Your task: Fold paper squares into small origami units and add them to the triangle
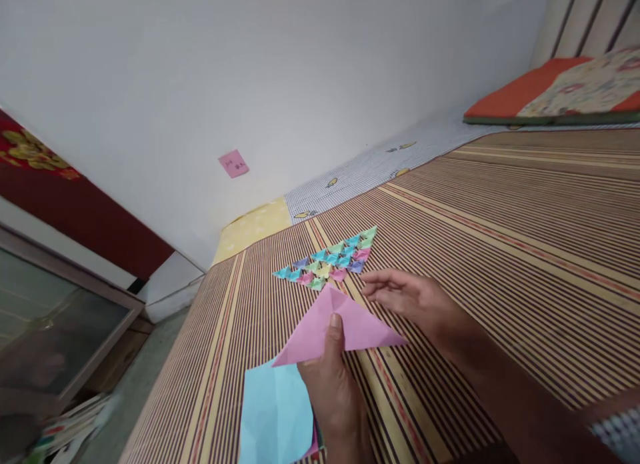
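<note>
Pink paper (357,327), folded into a wide triangle, is above the striped mat (475,237) in front of me in the head view, its long edge towards me and its point aimed at the small folded papers (345,259) laid out beyond. My left hand (337,387) pinches it at the middle of that long edge, thumb flat on top; the fingers beneath are hidden. My right hand (410,297) is off the paper, fingers loosely stretched out and slightly bent, near the right slope and the coloured pieces. Below the left corner lies a light blue sheet (275,411); I cannot tell whether that corner touches it. To work the fold well, I'd judge that the thumb should press just firmly enough to stop the layers sliding, without denting the middle. Matching the edges at the corners before running a fingertip along the crease should keep it sharp, and staying clear of the small pieces should avoid nudging them out of line.
</note>
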The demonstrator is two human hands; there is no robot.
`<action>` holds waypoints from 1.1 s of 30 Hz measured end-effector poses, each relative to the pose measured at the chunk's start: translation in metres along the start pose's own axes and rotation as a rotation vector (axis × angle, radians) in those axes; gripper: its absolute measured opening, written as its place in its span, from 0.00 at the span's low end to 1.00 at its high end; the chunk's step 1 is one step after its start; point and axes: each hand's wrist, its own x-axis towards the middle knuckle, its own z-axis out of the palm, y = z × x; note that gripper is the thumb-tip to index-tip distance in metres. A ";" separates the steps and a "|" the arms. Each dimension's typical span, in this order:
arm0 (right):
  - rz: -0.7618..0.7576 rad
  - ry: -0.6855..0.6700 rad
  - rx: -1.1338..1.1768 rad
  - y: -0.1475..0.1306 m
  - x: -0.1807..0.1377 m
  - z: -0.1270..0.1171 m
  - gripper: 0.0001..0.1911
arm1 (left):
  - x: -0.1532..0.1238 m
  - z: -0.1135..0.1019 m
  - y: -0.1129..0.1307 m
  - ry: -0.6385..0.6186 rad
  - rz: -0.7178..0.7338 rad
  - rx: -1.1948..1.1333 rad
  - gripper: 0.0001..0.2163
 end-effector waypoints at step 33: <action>-0.061 -0.382 -0.720 -0.027 -0.014 0.006 0.07 | 0.017 -0.029 0.027 -0.809 -0.287 0.745 0.09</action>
